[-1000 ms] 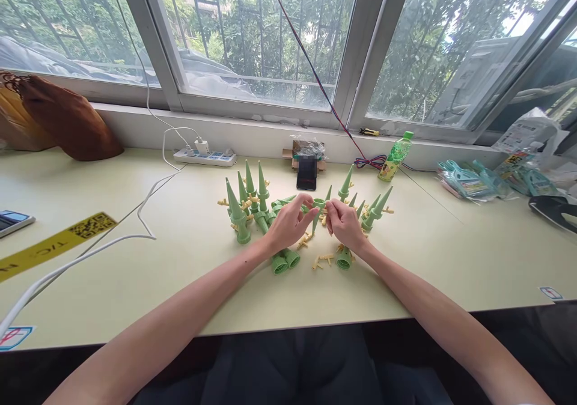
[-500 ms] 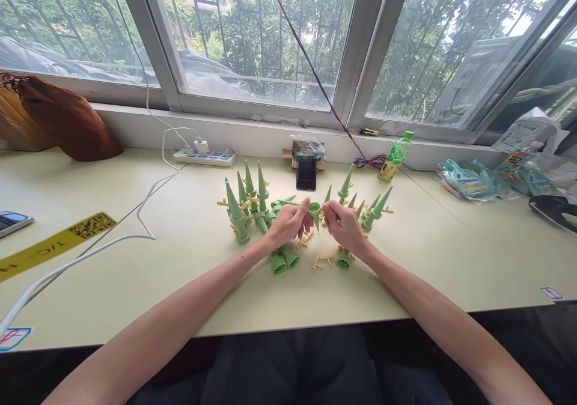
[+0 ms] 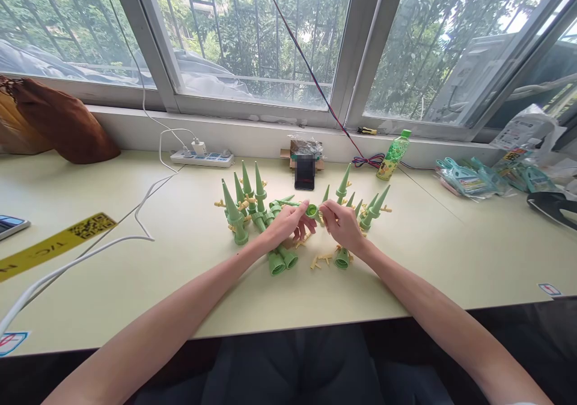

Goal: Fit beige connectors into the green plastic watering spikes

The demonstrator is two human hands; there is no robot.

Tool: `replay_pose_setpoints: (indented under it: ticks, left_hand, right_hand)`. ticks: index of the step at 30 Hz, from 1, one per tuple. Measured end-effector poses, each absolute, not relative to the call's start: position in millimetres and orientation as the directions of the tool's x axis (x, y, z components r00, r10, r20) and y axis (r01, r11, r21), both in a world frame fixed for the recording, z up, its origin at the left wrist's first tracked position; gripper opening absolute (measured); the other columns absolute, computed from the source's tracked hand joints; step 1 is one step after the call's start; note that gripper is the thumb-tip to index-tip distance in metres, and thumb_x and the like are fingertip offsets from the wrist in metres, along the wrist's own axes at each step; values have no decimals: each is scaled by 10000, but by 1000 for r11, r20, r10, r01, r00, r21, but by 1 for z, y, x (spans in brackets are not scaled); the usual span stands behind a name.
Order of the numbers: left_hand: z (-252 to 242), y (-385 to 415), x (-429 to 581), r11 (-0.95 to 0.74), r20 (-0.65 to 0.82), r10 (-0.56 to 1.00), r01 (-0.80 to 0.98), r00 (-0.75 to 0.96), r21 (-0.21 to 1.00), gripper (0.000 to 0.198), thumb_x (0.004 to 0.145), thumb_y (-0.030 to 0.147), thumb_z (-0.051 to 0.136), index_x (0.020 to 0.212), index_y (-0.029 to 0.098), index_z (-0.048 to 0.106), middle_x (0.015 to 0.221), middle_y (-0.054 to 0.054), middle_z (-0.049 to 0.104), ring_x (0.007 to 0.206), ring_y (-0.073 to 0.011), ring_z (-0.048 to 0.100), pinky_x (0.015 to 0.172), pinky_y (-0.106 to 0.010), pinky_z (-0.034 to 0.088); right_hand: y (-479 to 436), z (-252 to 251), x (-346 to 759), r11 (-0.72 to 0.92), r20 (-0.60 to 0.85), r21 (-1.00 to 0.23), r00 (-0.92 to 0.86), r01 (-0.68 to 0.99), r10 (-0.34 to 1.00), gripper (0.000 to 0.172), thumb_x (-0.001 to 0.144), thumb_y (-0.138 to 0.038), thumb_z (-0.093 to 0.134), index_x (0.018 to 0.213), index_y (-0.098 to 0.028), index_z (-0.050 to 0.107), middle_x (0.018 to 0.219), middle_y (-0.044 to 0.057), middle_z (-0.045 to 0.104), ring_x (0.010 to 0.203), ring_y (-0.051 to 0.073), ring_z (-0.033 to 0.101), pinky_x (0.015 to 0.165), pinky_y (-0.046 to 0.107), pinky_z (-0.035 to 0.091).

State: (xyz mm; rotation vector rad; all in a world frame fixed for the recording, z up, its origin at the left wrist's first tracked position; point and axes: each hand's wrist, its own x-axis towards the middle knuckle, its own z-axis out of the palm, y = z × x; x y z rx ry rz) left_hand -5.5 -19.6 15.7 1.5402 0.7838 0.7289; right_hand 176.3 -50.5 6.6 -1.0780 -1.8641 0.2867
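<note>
Upright green cone spikes stand in two clusters on the pale table (image 3: pixel 135 285): a left cluster (image 3: pixel 243 204) just beyond the left hand (image 3: pixel 283 225) and a right cluster (image 3: pixel 372 208) just beyond the right hand (image 3: pixel 345 228). Two lying spikes (image 3: pixel 280 259) rest under the left wrist, and another spike (image 3: pixel 341 259) lies beside loose beige connectors (image 3: pixel 320 261) under the right wrist. A phone (image 3: pixel 305 173) stands behind the group, near the window wall. A power strip (image 3: pixel 202 158), its white cable (image 3: pixel 135 213) and a green bottle (image 3: pixel 393 155) lie well apart from it.

Bare table stays open on both sides and toward the near edge.

Both forearms converge from the near edge. The held green cone (image 3: pixel 312 211) sits between the hands, above the table. The left fingers are closed on its open rim. The right fingertips are pinched together against its side, and what they grip cannot be told.
</note>
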Motion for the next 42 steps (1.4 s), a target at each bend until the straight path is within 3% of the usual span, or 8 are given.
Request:
replay_pose_setpoints:
  ticks: [7, 12, 17, 22, 28, 35, 42]
  left_hand:
    - [15, -16, -7, 137, -102, 759, -5, 643, 991, 650, 852, 674, 485, 863, 70, 724, 931, -189, 731, 473, -84, 534, 400, -203, 402]
    - [15, -13, -8, 289, -182, 700, -41, 690, 956, 566, 863, 606, 523, 838, 79, 725, 884, -164, 717, 508, -89, 528, 410, -195, 406]
    - [15, -14, -9, 306, -142, 698, -112, 702, 945, 420, 854, 514, 578, 851, 105, 674, 859, -124, 694, 508, -91, 538, 403, -197, 410]
    - [18, -17, -9, 184, -66, 722, -100, 689, 978, 372, 811, 482, 656, 891, 122, 611, 823, -94, 667, 500, -85, 542, 379, -183, 397]
    - [17, -21, -9, -122, 76, 770, 30, 633, 992, 372, 821, 503, 651, 884, 140, 600, 597, 6, 556, 473, -85, 523, 401, -182, 413]
    - [12, -24, -6, -458, 332, 742, 79, 582, 885, 365, 831, 488, 634, 981, 158, 595, 963, -55, 645, 574, -81, 571, 501, -217, 500]
    - [7, -23, -6, -611, 457, 711, 146, 535, 778, 321, 852, 457, 629, 966, 164, 566, 901, -28, 630, 458, -33, 459, 457, -204, 432]
  right_hand:
    - [-51, 9, 178, 601, 622, -580, -178, 549, 763, 320, 1009, -358, 376, 742, -214, 479, 510, -44, 483, 458, 105, 426, 533, 240, 350]
    - [-51, 9, 177, 594, 614, -572, -185, 566, 767, 349, 1011, -391, 360, 733, -214, 477, 509, -40, 488, 461, 107, 432, 534, 241, 358]
    - [-50, 8, 177, 591, 610, -573, -186, 568, 770, 345, 1009, -401, 365, 741, -217, 478, 519, -38, 496, 466, 109, 440, 530, 240, 355]
    - [-49, 7, 178, 577, 599, -597, -169, 557, 783, 357, 1007, -424, 359, 730, -221, 458, 520, -41, 492, 455, 107, 435, 526, 238, 358]
    - [-47, 6, 178, 560, 588, -623, -144, 546, 796, 371, 1001, -433, 372, 703, -219, 434, 502, -45, 477, 440, 104, 425, 512, 239, 358]
    - [-48, 7, 178, 533, 562, -664, -121, 524, 819, 401, 993, -488, 372, 699, -221, 431, 498, -38, 471, 438, 109, 429, 483, 241, 359]
    - [-48, 7, 178, 522, 550, -695, -103, 494, 829, 407, 984, -519, 383, 712, -221, 440, 515, -32, 486, 437, 110, 438, 464, 243, 363]
